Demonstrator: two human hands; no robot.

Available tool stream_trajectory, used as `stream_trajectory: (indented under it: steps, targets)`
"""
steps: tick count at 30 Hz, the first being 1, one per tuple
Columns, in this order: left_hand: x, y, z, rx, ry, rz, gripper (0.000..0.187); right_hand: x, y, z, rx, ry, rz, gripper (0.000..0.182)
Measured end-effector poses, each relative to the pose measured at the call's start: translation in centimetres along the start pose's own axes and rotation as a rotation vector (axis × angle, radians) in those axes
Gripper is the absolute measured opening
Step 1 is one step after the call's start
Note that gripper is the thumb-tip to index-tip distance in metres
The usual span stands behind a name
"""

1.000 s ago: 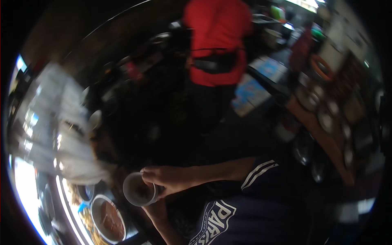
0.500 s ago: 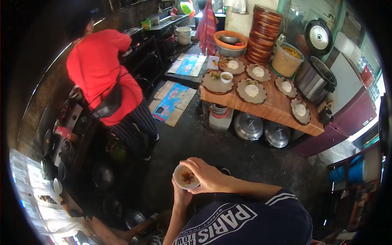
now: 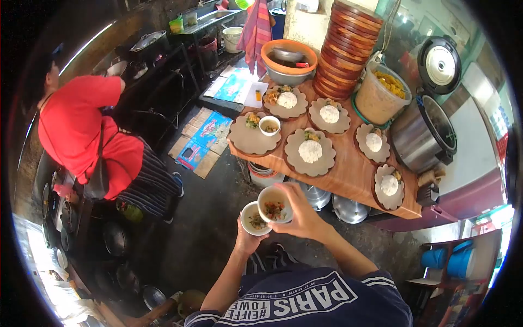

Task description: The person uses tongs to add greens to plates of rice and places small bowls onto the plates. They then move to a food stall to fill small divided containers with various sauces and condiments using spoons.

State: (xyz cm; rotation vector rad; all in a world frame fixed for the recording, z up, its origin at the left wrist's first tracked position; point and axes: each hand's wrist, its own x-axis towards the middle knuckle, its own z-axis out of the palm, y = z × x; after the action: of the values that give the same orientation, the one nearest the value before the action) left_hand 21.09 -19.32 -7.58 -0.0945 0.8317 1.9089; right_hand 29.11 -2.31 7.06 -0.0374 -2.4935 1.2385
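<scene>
My left hand (image 3: pixel 248 242) is wrapped round a white cup (image 3: pixel 251 220) with bits of food inside. In my right hand (image 3: pixel 303 215) is a second white cup (image 3: pixel 275 205), holding red and green bits, its rim overlapping the first. Both cups are in front of my chest, before the wooden table (image 3: pixel 348 180). On that table a plate (image 3: pixel 246 139) bears greens and a small white bowl (image 3: pixel 269 126). Beside it, another scalloped plate (image 3: pixel 297 162) holds a mound of rice (image 3: pixel 310 151), and several more such plates stand around.
A person in red (image 3: pixel 81 131) stands at the left by the stove. The table also bears an orange basin (image 3: pixel 302 48), stacked wooden plates (image 3: pixel 348 49), a food bucket (image 3: pixel 376 101) and an open steel cooker (image 3: pixel 417 128). Flattened cardboard (image 3: pixel 204 136) lies on the floor.
The two cups, one over the other before, are now side by side and partly overlapping. My hands and the table appear nearer each other. The person in red appears further left, arm lower.
</scene>
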Motion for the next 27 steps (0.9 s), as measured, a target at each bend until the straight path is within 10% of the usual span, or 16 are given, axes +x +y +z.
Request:
stream_trajectory:
  steps: [15, 27]
  targets:
    - [21.7, 7.7, 1.7, 0.105, 0.055, -0.114, 0.06, 25.0, 43.3, -13.8, -0.455, 0.268, 0.494, 0.092]
    - [30.8, 7.0, 4.6, 0.124, 0.042, -0.154, 0.061, 29.0, 50.8, -14.6, -0.5, 0.08, 0.518, 0.102]
